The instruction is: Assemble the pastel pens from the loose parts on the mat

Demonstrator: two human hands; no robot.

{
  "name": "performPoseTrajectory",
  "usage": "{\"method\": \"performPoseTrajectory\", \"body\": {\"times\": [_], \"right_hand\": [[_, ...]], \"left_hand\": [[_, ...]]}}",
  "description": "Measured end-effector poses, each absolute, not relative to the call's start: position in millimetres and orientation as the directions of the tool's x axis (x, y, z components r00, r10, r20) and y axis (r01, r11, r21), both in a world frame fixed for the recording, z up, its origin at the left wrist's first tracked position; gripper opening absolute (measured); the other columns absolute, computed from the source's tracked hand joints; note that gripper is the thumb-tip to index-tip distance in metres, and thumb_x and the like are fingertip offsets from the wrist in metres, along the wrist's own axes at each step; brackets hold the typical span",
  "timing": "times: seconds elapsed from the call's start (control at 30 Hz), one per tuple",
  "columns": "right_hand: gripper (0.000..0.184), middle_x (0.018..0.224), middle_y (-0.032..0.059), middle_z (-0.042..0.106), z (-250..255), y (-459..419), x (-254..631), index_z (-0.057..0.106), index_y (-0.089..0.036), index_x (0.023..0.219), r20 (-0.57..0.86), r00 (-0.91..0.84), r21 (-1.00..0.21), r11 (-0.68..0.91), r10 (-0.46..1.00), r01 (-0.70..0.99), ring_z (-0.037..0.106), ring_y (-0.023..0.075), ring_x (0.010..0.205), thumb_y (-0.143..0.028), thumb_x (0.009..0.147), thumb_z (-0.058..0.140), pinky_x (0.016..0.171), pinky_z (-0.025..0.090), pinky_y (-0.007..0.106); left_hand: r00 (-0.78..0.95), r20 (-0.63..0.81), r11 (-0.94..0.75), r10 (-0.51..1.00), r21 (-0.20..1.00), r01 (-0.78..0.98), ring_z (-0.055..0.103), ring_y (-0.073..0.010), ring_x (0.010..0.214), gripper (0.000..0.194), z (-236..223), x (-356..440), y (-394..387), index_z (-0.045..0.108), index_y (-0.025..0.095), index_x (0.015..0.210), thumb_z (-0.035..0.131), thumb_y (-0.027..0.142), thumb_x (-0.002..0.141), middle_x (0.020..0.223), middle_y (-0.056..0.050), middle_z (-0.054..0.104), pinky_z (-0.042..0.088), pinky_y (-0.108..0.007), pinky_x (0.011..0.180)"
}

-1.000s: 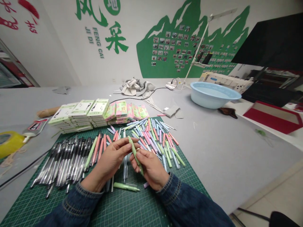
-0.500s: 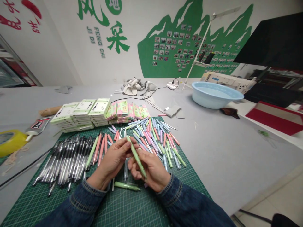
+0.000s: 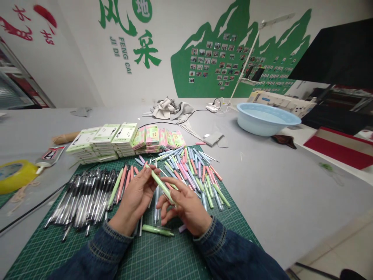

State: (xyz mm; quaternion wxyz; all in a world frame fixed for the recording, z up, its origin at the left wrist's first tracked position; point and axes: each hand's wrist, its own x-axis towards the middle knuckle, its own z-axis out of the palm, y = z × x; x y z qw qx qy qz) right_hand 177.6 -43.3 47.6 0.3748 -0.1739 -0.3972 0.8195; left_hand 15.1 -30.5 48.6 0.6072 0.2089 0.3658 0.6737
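Note:
A light green pen [image 3: 161,182] is held slantwise between both hands above the green cutting mat [image 3: 163,258]. My left hand [image 3: 135,200] pinches its upper end with thumb and fingers. Around the lower end, the fingers of my right hand [image 3: 186,204] are closed, its other fingers curled loosely below. Another green pen [image 3: 157,231] lies on the mat under the hands. Left of my hands rest clear pens with black grips [image 3: 83,194], beside several coral pens [image 3: 121,184]. A loose pile of pastel pen parts [image 3: 194,167] spreads behind and right of my right hand.
Stacked white-green boxes [image 3: 106,140] and pink-green boxes [image 3: 155,138] stand behind the mat. A yellow tape roll [image 3: 17,177] and a glue tube [image 3: 51,157] lie at left. Crumpled cloth [image 3: 167,109], a blue basin [image 3: 266,120] and a sewing machine [image 3: 282,102] are at the back.
The green pen has shifted slightly left and tilted flatter, with both hands still on it. The right-hand fingers have loosened and spread somewhat. The view has moved a little.

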Motion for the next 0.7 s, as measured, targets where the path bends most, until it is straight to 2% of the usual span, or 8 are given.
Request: {"method": "performPoseTrajectory", "body": {"times": [0.07, 0.13, 0.37, 0.53, 0.7], "right_hand": [[0.047, 0.085, 0.0065, 0.068, 51, -44, 178, 0.055, -0.019, 0.123, 0.074, -0.654, -0.817, -0.33, 0.753, -0.472, 0.065, 0.0154, 0.067, -0.036, 0.081, 0.067, 0.063, 0.056, 0.033], [0.041, 0.087, 0.0074, 0.068, 51, -45, 177, 0.061, -0.017, 0.116, 0.099, -0.667, -0.836, -0.301, 0.738, -0.458, 0.066, 0.0161, 0.07, -0.034, 0.079, 0.069, 0.065, 0.056, 0.033], [0.019, 0.071, 0.0057, 0.072, 43, -51, 172, 0.066, -0.014, 0.092, 0.084, -0.683, -0.853, -0.302, 0.726, -0.426, 0.066, 0.0156, 0.059, -0.023, 0.076, 0.072, 0.061, 0.055, 0.032], [0.029, 0.084, 0.0089, 0.073, 50, -51, 174, 0.068, -0.013, 0.094, 0.097, -0.736, -0.852, -0.327, 0.67, -0.41, 0.068, 0.0178, 0.069, -0.016, 0.067, 0.079, 0.068, 0.055, 0.034], [0.021, 0.077, 0.0071, 0.071, 46, -51, 172, 0.068, -0.013, 0.088, 0.071, -0.73, -0.871, -0.314, 0.679, -0.377, 0.066, 0.0165, 0.065, -0.017, 0.07, 0.077, 0.066, 0.053, 0.032]], "left_hand": [[-0.23, -0.216, -0.013, 0.949, 0.703, -0.711, 0.067, -0.0099, 0.073, 0.013, 45, 9, -28, 0.068, 0.015, 0.093, 0.066, 0.014, 0.081, 0.085, -0.004, 0.072, 0.054, -0.015, 0.06], [-0.212, -0.254, 0.016, 0.944, 0.676, -0.737, 0.067, -0.0093, 0.071, 0.013, 44, 5, -28, 0.068, 0.014, 0.095, 0.063, 0.012, 0.082, 0.086, -0.004, 0.072, 0.054, -0.014, 0.055], [-0.128, -0.233, 0.055, 0.964, 0.647, -0.76, 0.066, -0.0091, 0.069, 0.013, 48, 6, -39, 0.068, 0.012, 0.093, 0.066, 0.015, 0.081, 0.078, -0.004, 0.07, 0.05, -0.011, 0.049], [-0.109, -0.229, 0.079, 0.967, 0.682, -0.727, 0.067, -0.0114, 0.074, 0.015, 50, 5, -41, 0.068, 0.013, 0.093, 0.069, 0.018, 0.08, 0.081, -0.005, 0.071, 0.053, -0.015, 0.055], [-0.127, -0.23, 0.089, 0.965, 0.743, -0.663, 0.066, -0.0113, 0.07, 0.02, 50, 11, -44, 0.068, 0.013, 0.094, 0.07, 0.026, 0.078, 0.08, -0.005, 0.071, 0.049, -0.015, 0.052]]}}
